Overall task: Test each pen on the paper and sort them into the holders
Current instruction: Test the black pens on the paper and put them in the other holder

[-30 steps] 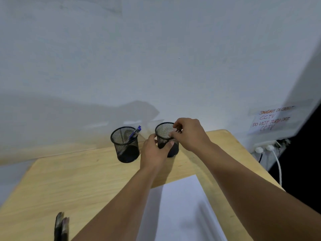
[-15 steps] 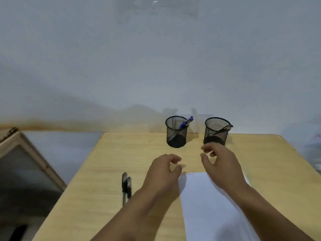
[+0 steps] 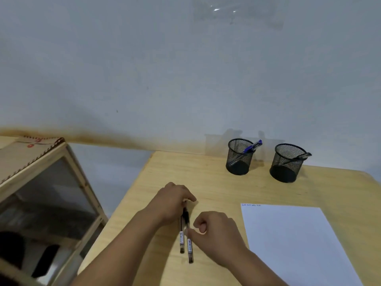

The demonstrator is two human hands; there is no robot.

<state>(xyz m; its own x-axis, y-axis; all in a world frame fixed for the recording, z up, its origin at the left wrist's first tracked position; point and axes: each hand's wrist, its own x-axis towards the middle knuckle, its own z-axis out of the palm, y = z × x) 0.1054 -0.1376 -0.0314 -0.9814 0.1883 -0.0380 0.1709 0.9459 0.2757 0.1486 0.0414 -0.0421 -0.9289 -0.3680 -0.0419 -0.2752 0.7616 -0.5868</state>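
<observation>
Both hands pinch 2 thin black pens w/ white labels (image 3: 185, 234) on wood desk (image 3: 216, 188): left hand (image 3: 172, 200) at caps, right hand (image 3: 216, 232) mid-barrel. Light, stiff, prob. roll easy; grab mid-barrel.

Open wooden table (image 3: 216, 188) between the hands and the two mesh holders (image 3: 240, 156) (image 3: 287, 163), with a free gap between the holders as well. At the near left, two pens (image 3: 181, 240) (image 3: 190, 250) lying side by side, touching or almost, with the left hand (image 3: 172, 201) over their far ends and the right hand (image 3: 216, 232) just beside them, fingertips at the right pen. To the right, only flat paper (image 3: 292, 240); a blue pen (image 3: 252, 146) and a dark pen (image 3: 299, 157) leaning out over the holder rims, the wall (image 3: 185, 79) close behind, and a wooden cabinet (image 3: 47, 182) beyond the left table edge.
</observation>
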